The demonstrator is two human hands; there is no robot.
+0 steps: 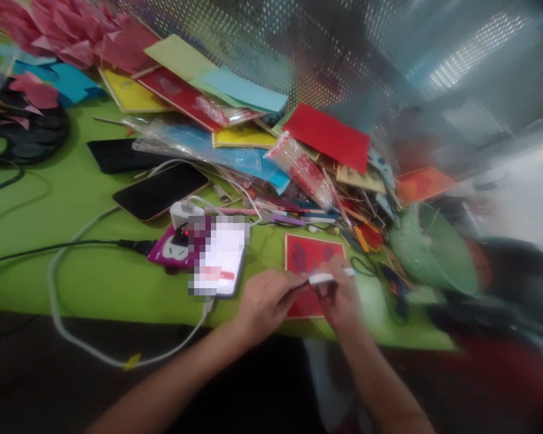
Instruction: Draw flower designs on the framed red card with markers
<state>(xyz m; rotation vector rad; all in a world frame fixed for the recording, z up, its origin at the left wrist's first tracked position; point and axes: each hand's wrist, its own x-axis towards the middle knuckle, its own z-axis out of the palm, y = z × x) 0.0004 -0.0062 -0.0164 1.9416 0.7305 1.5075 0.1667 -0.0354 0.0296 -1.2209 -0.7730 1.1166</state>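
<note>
My right hand [342,301] is closed around a white marker pen [321,279], held almost level. The fingers of my left hand [263,302] pinch the dark end of the same pen, so both hands meet on it. I cannot make out whether that dark end is a cap. Beneath the pen, a red card [314,250] with a pale border lies on the green tabletop, bearing dark handwritten marks. My hands cover part of the card. To the left of my left hand, a phone with a lit, blurred-out screen [228,253] leans on a purple power strip [158,253].
Two dark phones [160,191] lie at the left, with a white cable [57,301] looping off the front edge. Coloured papers [328,137], wrapped sticks [303,172] and pens pile up behind. A green basket [434,250] stands at the right; a black palette [36,135] lies far left.
</note>
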